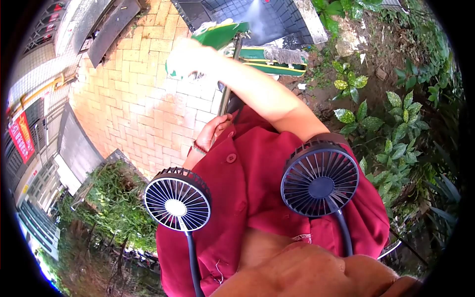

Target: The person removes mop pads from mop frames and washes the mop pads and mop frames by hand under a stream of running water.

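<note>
My left hand (216,129), with a beaded bracelet at its wrist, is closed round the metal handle (230,89) of a flat mop, close to my shirt front. The mop's green head is in two parts: one green plate (220,34) is tilted up, the other green plate (277,63) lies to the right with grey fringe and yellow edging. My right hand (190,58) reaches across in front, left of the handle and near the raised plate. Strong glare washes out its fingers. A small green and white piece shows beside it; I cannot make out what it is.
Yellowish paving (123,99) spreads in front and to the left. A dark tiled basin (272,22) with a water spray stands beyond the mop. Leafy plants (396,119) grow on the right, bushes (118,203) at lower left. Two neck-fan heads (319,180) are before my chest.
</note>
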Available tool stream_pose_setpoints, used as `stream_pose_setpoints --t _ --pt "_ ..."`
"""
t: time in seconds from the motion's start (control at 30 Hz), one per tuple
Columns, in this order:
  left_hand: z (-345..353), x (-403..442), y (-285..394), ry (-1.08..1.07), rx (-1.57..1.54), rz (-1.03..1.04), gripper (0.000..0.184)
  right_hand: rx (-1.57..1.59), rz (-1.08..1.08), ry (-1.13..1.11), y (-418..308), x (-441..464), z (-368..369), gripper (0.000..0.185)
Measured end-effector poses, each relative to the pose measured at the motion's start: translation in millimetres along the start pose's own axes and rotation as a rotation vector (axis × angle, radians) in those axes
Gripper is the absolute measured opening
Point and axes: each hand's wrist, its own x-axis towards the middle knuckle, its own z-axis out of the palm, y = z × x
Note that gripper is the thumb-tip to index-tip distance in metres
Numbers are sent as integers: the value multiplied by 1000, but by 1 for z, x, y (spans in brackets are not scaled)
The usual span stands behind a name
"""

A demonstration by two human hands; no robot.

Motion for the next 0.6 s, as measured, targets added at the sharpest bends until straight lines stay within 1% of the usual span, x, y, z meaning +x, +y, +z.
stream_pose_setpoints --t 0.03,0.07,0.1,0.13,0.2,0.23,0.27,0.3,0.33,0.37,0.4,0.43,0.47,0.5,0.53,0.57,0.6 --pt "3 1 1 -7 50 -11 13 49 67 -5 11 -10 -14 12" --pt "9 3 3 -15 99 -19 12 4 160 52 26 -20 -23 16" --pt "12 4 5 -25 147 -27 12 -20 209 147 40 -37 -34 18" --pt "9 11 5 -33 147 -40 13 32 258 233 55 -57 -43 18" --pt "7 28 2 4 238 -36 14 -5 285 520 94 -93 -39 22" --pt "7 34 1 23 280 -35 14 347 334 391 91 -126 -70 23" --pt "9 36 0 -5 287 -22 16 -14 0 837 134 -134 -26 27" --pt "9 41 0 -17 328 -20 15 -62 93 766 185 -141 7 32" --pt "8 48 1 -29 369 -17 14 69 396 401 164 -173 -27 35" --pt "8 53 1 -41 412 -13 14 302 467 551 187 -194 -5 33" --pt "11 55 1 -18 428 -33 13 353 505 541 195 -219 1 37" --pt "17 55 0 12 457 -28 13 508 635 567 180 -244 -3 40" --pt "24 54 0 43 486 -24 13 604 721 632 192 -264 16 45" --pt "29 55 -1 76 519 -22 13 722 804 625 189 -284 21 49" --pt "29 59 -2 61 544 -20 14 829 815 738 193 -300 39 51" --pt "26 65 -3 46 574 -20 15 888 902 803 187 -311 47 52" --pt "22 72 -3 30 607 -21 16 975 934 822 183 -319 53 53"
